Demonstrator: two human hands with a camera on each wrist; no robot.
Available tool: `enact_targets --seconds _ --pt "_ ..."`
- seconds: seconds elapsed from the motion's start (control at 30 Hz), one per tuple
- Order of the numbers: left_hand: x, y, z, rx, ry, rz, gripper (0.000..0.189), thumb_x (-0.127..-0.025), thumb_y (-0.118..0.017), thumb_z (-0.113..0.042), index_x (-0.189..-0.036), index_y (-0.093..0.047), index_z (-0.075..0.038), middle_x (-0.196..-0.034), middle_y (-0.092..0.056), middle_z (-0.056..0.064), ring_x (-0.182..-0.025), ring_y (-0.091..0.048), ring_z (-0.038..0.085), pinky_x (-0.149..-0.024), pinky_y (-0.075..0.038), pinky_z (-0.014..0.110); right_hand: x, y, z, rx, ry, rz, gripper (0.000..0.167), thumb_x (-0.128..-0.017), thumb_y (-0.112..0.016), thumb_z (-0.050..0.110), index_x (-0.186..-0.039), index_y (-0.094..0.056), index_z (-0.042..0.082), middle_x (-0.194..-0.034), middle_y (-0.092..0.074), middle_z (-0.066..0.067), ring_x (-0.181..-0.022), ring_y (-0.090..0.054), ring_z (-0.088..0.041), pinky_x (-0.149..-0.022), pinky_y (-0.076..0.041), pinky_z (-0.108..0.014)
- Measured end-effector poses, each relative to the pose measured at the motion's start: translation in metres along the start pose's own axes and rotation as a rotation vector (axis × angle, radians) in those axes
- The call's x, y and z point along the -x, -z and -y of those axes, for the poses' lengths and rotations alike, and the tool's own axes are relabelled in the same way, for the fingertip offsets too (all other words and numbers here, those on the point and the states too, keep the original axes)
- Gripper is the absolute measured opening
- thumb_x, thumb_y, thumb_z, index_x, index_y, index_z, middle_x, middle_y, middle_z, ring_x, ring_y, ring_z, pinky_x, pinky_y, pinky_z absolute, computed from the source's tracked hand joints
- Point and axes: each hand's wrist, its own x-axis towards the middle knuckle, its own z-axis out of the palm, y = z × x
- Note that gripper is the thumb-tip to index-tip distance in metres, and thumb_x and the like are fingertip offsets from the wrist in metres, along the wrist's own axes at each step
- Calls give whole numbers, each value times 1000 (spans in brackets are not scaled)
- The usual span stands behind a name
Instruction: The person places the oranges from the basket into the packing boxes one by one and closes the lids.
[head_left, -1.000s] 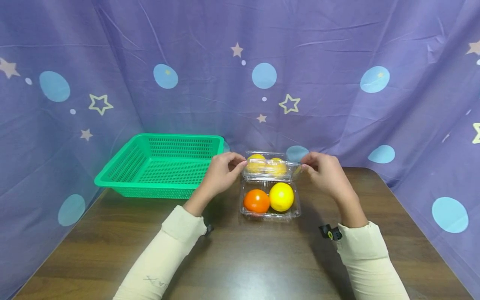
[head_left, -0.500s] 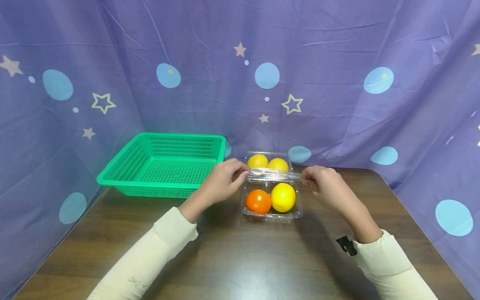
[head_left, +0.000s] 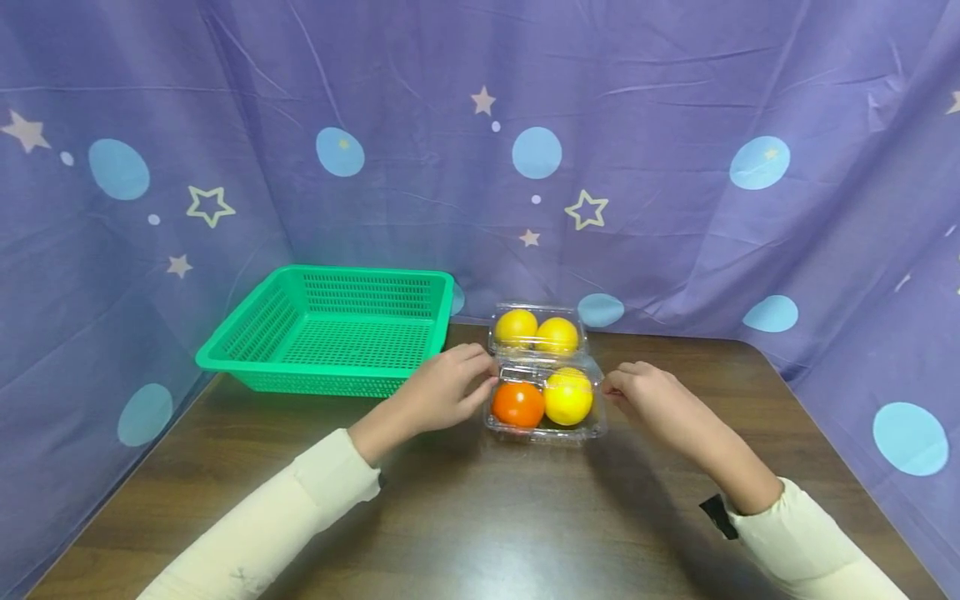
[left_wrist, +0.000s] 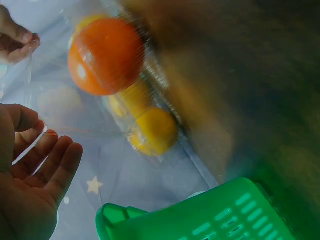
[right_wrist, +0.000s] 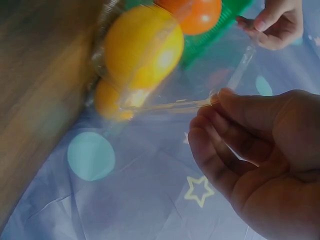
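Observation:
A clear plastic clamshell box (head_left: 543,434) stands on the table, holding an orange-red round fruit (head_left: 517,405) and a yellow round fruit (head_left: 567,397). Its clear lid (right_wrist: 185,104) slants above them. At the lid's left corner, my left hand (head_left: 450,385) pinches the edge between thumb and fingertips. The opposite corner is pinched by my right hand (head_left: 654,402), clearly so in the right wrist view. Just behind sits another clear box (head_left: 536,307) with two yellow fruits (head_left: 517,327) inside. Much of the lid's outline is hard to see.
To the left of the boxes stands a green slotted basket (head_left: 337,379). Wood-grain table (head_left: 487,517) extends in front of the boxes. A purple curtain (head_left: 420,125) with stars and blue ovals hangs behind the table and along its sides.
Both hands have come down and nearer to me, bringing the lid forward from in front of the rear box to over the front fruits. The fruits and basket stay in place.

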Motion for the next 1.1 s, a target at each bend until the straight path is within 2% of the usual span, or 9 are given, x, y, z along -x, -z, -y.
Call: enact_targets --seconds 0.13,0.3,0.5,0.67,0.87,1.1 --pt "7 -4 -1 -38 -54 43 5 -95 -68 -17 -98 -70 -13 -92 -63 -3 -82 -56 14 -73 -53 27 6 -7 2 51 51 -7 20 -78 -79 -10 -86 -73 8 -81 -64 3 -74 -59 -16 -66 -55 -33" --pt "14 -9 -2 -61 -88 78 4 -94 -69 -17 -96 -68 -13 -90 -61 -3 -82 -56 14 -73 -53 26 11 -17 3 112 127 -25 20 -75 -84 -6 -82 -72 7 -77 -61 2 -71 -55 -15 -63 -52 -30" --pt "19 -15 -2 -85 -117 125 5 -94 -69 -18 -97 -69 -13 -93 -62 -3 -86 -58 13 -75 -55 26 18 -26 4 126 141 -8 20 -76 -86 -1 -83 -69 7 -77 -59 3 -70 -51 -15 -61 -47 -29" --pt "23 -17 -3 -72 -117 164 6 -95 -69 -20 -98 -71 -14 -93 -62 -5 -86 -57 11 -76 -54 24 22 -32 3 157 177 -15 22 -75 -85 -3 -84 -68 7 -78 -60 1 -71 -54 -17 -62 -49 -31" --pt "26 -20 -3 -58 -117 178 5 -93 -71 -19 -96 -71 -15 -90 -60 -7 -83 -55 8 -73 -53 21 24 -37 2 149 160 -14 20 -77 -84 -4 -83 -68 7 -79 -62 0 -73 -57 -17 -63 -52 -32" --pt "26 -22 -1 -45 -94 209 10 -93 -72 -22 -100 -72 -14 -95 -61 -6 -84 -54 8 -74 -52 20 26 -41 0 168 173 -26 20 -80 -82 -1 -83 -65 8 -78 -60 0 -73 -57 -19 -64 -51 -33"
